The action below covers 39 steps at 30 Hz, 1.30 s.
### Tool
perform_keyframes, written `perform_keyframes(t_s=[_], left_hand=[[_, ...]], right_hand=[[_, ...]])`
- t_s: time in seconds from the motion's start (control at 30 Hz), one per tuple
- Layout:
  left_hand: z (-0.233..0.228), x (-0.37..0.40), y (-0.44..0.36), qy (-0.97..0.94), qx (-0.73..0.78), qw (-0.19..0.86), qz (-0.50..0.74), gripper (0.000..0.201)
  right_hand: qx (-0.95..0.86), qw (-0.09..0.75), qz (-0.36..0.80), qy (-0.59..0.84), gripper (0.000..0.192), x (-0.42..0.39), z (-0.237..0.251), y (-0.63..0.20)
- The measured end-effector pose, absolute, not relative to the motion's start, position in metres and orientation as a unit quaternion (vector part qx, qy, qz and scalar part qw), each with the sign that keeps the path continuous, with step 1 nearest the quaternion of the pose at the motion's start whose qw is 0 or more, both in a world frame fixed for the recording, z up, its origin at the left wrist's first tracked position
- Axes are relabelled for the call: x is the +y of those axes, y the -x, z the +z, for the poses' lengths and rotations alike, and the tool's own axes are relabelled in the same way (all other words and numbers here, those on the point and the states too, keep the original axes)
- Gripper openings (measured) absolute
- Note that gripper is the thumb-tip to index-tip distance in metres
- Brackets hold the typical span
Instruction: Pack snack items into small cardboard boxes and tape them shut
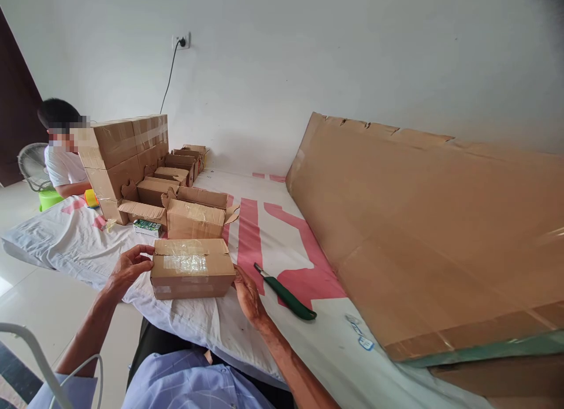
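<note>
- The left hand (pixel 126 270) sits at the left end of a taped carton (pixel 192 268), its fingers (pixel 141 257) curled lightly against the upper left corner, touching rather than clamped around it.
- The right hand (pixel 247 294) presses against the carton's right end, thumb and fingers spread along the side; between them the two hands steady the box without lifting it.
- The taped carton lies flat on a white sheet with red markings (pixel 264 233), right at the near edge in front of the person, its top flaps closed under clear tape.
- Judging by this, the step in hand looks like positioning or checking a sealed box; a next move would call for a firmer two-sided hold to shift it, or one hand freed for the tool.
- A green-handled knife (pixel 285 293) lies on the sheet just right of the right hand, untouched.
- Just behind the carton stands an open carton (pixel 196 215) with its flaps up, and a small green packet (pixel 147 227) lies to its left.
- Farther back is a stack of cartons (pixel 126 150), some sealed, some open.
- A large flat cardboard sheet (pixel 418 233) leans along the right side.
- Another person in a white shirt (pixel 66 165) sits beyond the stack at far left.
</note>
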<state>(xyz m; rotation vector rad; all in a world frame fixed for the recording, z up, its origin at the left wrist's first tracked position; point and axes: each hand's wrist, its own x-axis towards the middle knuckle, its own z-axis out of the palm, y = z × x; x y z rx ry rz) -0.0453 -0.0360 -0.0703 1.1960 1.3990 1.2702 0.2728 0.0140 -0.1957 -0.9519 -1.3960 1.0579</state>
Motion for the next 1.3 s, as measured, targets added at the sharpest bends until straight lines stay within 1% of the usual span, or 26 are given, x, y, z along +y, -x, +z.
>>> perform_keyframes(t_s=[0.13, 0.23, 0.43, 0.6, 0.77, 0.87, 1.07, 1.17, 1.3], left_hand=[[-0.075, -0.036, 0.046, -0.49, 0.553, 0.435, 0.515, 0.052], [-0.075, -0.037, 0.046, -0.505, 0.543, 0.431, 0.515, 0.053], [-0.071, -0.042, 0.05, -0.53, 0.532, 0.43, 0.502, 0.046], [-0.069, -0.046, 0.042, -0.546, 0.513, 0.403, 0.526, 0.037], [-0.069, -0.052, 0.035, -0.568, 0.502, 0.35, 0.55, 0.03], [-0.07, -0.054, 0.033, -0.58, 0.502, 0.327, 0.551, 0.025], [-0.067, -0.061, 0.025, -0.6, 0.54, 0.255, 0.532, 0.019], [-0.062, -0.069, 0.023, -0.615, 0.566, 0.216, 0.504, 0.018], [-0.061, -0.079, 0.024, -0.625, 0.585, 0.201, 0.476, 0.023]], right_hand=[[-0.595, 0.542, 0.441, 0.397, 0.064, 0.014, -0.198, -0.275], [-0.599, 0.535, 0.445, 0.395, 0.064, 0.013, -0.198, -0.277], [-0.593, 0.531, 0.458, 0.394, 0.065, 0.013, -0.197, -0.28], [-0.568, 0.529, 0.503, 0.38, 0.077, 0.009, -0.188, -0.284], [-0.583, 0.514, 0.508, 0.371, 0.067, -0.002, -0.174, -0.285], [-0.582, 0.523, 0.499, 0.374, 0.062, -0.008, -0.173, -0.284], [-0.578, 0.541, 0.492, 0.362, 0.061, -0.02, -0.175, -0.276], [-0.581, 0.542, 0.477, 0.376, 0.056, -0.027, -0.176, -0.269], [-0.57, 0.557, 0.456, 0.395, 0.054, -0.033, -0.179, -0.257]])
